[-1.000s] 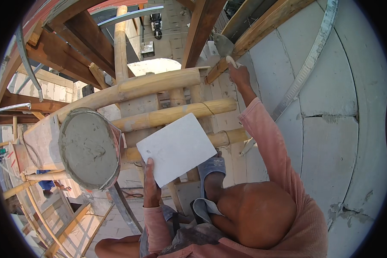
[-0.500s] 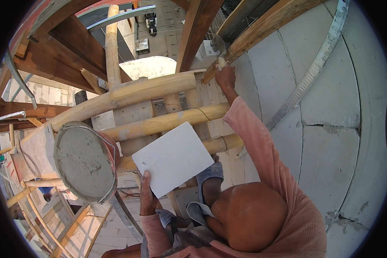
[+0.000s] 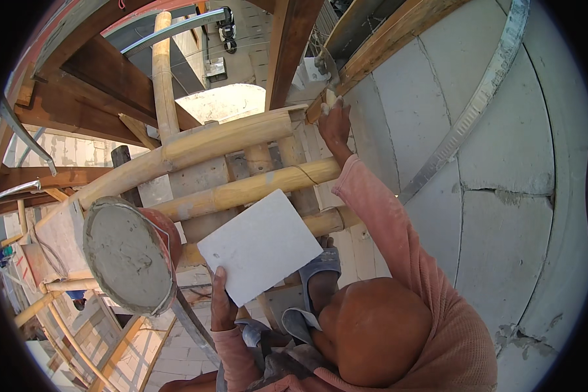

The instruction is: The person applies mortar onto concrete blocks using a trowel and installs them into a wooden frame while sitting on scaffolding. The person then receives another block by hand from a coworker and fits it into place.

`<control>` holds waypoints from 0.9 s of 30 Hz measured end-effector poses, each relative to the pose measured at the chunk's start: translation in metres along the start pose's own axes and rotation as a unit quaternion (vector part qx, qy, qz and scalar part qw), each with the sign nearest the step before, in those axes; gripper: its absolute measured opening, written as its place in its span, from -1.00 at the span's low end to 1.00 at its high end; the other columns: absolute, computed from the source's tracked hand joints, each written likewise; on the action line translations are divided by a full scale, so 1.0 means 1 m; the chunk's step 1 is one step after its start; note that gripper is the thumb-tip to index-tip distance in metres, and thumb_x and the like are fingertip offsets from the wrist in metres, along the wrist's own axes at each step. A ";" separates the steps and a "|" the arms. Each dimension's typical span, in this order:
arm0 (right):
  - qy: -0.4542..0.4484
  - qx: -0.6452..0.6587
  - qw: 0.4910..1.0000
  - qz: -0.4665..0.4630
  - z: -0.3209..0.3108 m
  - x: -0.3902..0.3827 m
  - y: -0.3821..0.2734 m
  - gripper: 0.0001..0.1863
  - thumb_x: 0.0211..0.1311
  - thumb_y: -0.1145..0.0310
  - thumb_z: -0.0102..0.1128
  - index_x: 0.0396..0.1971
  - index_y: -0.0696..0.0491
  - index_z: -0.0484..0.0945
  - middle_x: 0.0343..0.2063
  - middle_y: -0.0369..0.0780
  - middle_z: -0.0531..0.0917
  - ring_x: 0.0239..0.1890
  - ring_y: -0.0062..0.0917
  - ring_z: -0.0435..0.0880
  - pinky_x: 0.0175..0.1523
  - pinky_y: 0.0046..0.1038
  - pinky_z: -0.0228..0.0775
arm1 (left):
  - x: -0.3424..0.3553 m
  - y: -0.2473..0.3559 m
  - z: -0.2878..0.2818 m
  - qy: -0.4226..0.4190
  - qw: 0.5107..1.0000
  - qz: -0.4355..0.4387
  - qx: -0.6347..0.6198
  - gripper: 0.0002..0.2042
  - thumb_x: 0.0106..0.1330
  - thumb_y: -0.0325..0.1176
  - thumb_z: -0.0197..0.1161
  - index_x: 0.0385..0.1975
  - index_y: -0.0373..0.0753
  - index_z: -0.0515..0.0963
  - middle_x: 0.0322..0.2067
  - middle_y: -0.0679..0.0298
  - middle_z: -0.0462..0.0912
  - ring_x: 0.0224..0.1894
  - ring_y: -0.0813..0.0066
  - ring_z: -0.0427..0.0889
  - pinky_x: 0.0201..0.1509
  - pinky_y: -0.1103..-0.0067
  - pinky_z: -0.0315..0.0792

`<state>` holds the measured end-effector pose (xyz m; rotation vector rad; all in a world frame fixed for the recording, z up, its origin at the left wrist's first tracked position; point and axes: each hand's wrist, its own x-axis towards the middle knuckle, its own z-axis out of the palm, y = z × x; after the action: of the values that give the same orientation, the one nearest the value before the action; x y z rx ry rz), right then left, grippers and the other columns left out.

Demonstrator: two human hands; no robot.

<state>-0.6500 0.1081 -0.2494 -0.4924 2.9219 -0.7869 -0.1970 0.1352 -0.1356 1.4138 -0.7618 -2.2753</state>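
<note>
My left hand [image 3: 221, 297] grips the lower left edge of a flat white block [image 3: 260, 245], its thumb on the upper face. The block is held over the bamboo poles and above my knee. My right arm reaches far forward, and my right hand [image 3: 335, 127] is closed round the pale handle of a trowel [image 3: 328, 73]. The trowel's blade, smeared with grey mortar, is beside a wooden frame [image 3: 385, 49] at the wall's edge. To the left of the block stands a red bucket [image 3: 165, 235] filled nearly to its rim with grey mortar [image 3: 127, 251].
Bamboo poles [image 3: 242, 189] lashed with wire form a scaffold under me. A pale block wall [image 3: 496, 242] rises on the right, with a curved metal strip [image 3: 464, 124] across it. Brown wooden beams [image 3: 108, 81] cross the upper left. Ground shows far below, with a parked motorbike [image 3: 227, 32].
My right hand with the trowel has shifted slightly left and nearer. The block has barely moved, still in my left hand. The view has shifted a little.
</note>
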 end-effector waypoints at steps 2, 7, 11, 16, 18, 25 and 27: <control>-0.028 -0.010 1.000 0.002 -0.004 0.008 -0.001 -0.31 0.40 0.21 0.20 0.37 0.30 0.24 0.18 0.13 0.41 0.11 0.06 0.62 0.14 -0.08 0.56 | 0.000 -0.001 -0.001 0.001 1.000 -0.003 0.000 -0.33 0.51 0.11 0.12 0.38 -0.32 0.29 0.19 0.14 0.55 0.18 0.34 0.59 0.25 0.42 0.49; -0.011 -0.010 1.000 -0.015 0.007 0.013 0.008 -0.34 0.38 0.24 0.22 0.34 0.28 0.25 0.20 0.15 0.39 0.10 0.08 0.63 0.13 -0.07 0.58 | 0.001 0.000 -0.002 -0.002 1.000 -0.006 0.005 -0.33 0.50 0.11 0.13 0.38 -0.32 0.30 0.19 0.14 0.55 0.18 0.34 0.59 0.25 0.41 0.50; -0.025 0.005 1.000 -0.008 0.015 0.012 0.012 -0.31 0.34 0.28 0.23 0.35 0.29 0.22 0.22 0.17 0.36 0.09 0.14 0.63 0.14 -0.05 0.57 | 0.001 0.005 -0.004 -0.016 1.000 -0.014 0.010 -0.24 0.46 0.09 0.18 0.45 -0.36 0.18 0.32 0.09 0.43 0.33 0.25 0.46 0.40 0.35 0.35; -0.084 0.002 0.996 0.001 0.016 0.013 0.013 -0.24 0.28 0.32 0.25 0.39 0.30 0.17 0.27 0.20 0.33 0.11 0.16 0.61 0.17 -0.05 0.57 | 0.004 0.000 -0.014 -0.020 0.999 -0.029 0.000 -0.24 0.46 0.07 0.19 0.47 -0.32 0.16 0.33 0.09 0.41 0.33 0.23 0.46 0.41 0.35 0.35; -0.036 0.030 0.999 0.000 0.020 0.014 0.016 -0.20 0.26 0.35 0.25 0.43 0.29 0.13 0.31 0.21 0.30 0.15 0.17 0.59 0.21 -0.06 0.55 | 0.005 -0.002 -0.011 -0.027 0.999 -0.029 -0.005 -0.24 0.46 0.07 0.19 0.48 -0.31 0.15 0.33 0.09 0.40 0.34 0.23 0.45 0.41 0.35 0.35; -0.072 0.038 0.997 -0.014 0.020 0.019 0.013 -0.17 0.26 0.36 0.24 0.46 0.29 0.08 0.36 0.19 0.26 0.21 0.16 0.55 0.28 -0.07 0.49 | 0.005 -0.001 -0.014 -0.026 0.999 -0.020 0.007 -0.21 0.43 0.09 0.22 0.48 -0.31 0.14 0.32 0.08 0.40 0.34 0.24 0.43 0.40 0.34 0.34; -0.140 0.029 0.990 0.006 0.018 0.022 0.008 -0.15 0.26 0.35 0.24 0.47 0.30 0.05 0.36 0.20 0.25 0.23 0.15 0.53 0.29 -0.07 0.47 | 0.005 0.000 -0.016 -0.023 1.000 -0.019 0.009 -0.20 0.42 0.09 0.23 0.48 -0.31 0.14 0.32 0.08 0.40 0.34 0.24 0.43 0.40 0.34 0.33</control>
<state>-0.6707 0.0992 -0.2688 -0.5321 2.6350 -0.7312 -0.1848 0.1286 -0.1444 1.3987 -0.7772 -2.3439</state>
